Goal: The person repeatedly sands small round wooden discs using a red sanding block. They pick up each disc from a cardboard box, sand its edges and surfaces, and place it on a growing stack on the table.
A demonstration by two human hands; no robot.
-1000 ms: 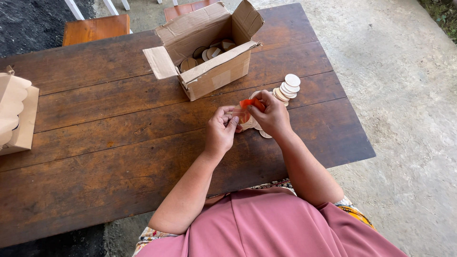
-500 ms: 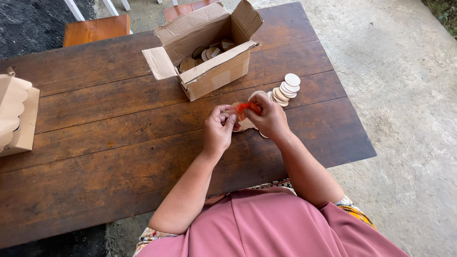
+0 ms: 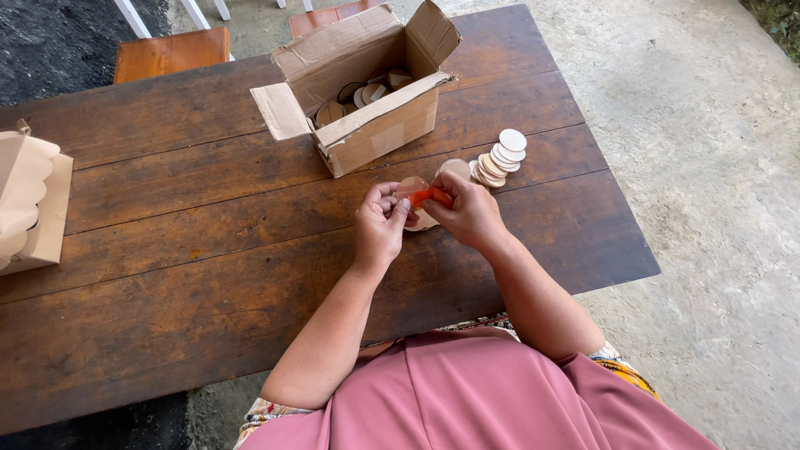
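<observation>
Wooden disc pinched between both hands — left hand, right hand.

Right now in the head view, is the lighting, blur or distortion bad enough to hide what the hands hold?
Head view: soft, even daylight, no hard shadows or glare on the wooden table; sharp, slight wide-angle bowing at the edges; left hand and right hand pinch a round wooden disc and a small orange piece, partly hidden by fingers.

Both hands, left hand and right hand, are pinching a round wooden disc and an orange strip above the wooden table.
</observation>
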